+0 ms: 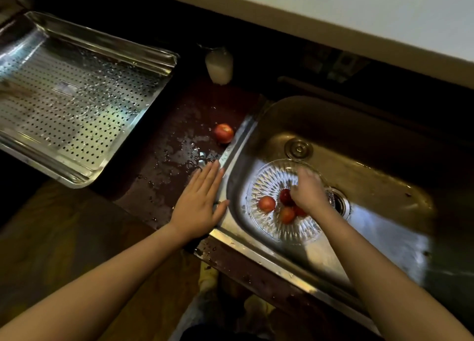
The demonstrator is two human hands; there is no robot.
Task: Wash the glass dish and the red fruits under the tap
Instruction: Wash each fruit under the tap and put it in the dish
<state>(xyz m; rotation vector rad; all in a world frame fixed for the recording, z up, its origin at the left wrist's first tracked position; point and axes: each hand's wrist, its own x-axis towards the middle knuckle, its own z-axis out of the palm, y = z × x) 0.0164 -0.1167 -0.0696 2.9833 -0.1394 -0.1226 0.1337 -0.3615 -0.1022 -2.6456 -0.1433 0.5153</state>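
1. Down in the stainless steel sink (372,176), flat on its floor just beside the round drain (341,203): the round cut-glass dish (269,184), with four small red fruits (266,204) bunched near its middle.
2. Right hand (307,189) plunged into the dish, fingers curled down over the fruits and touching the darkest one. Impossible to tell whether gripping it or only rolling it.
3. Left hand (200,199) released and spread flat, fingers straight, pressing across the sink's left rim and the wet dark-red countertop (166,135).
4. One more red fruit, the stray (224,133), stranded out on that countertop, right against the sink's rim and outside the dish.
5. No stream of water visible landing in the dish. Up by the wall, a pale rounded cylinder (219,65), maybe the spout, too unclear to call.
6. First danger: wet glass on wet steel, ready to skate into the sink wall if shoved or lifted by one slick edge. Chipping likely.
7. Second danger: round fruits in a shallow dish, easily spilled over the low rim toward the open drain with any tilt.
8. Third danger: the stray left unwashed, or nudged along the slippery countertop by a careless sweep of the left hand.
9. Room to move: plenty of bare sink floor to the right of the dish and behind it, tight on the left against the curved sink wall.
10. Off to the far left, well apart: a perforated stainless steel tray (77,97), its near corner close to the countertop's front edge.
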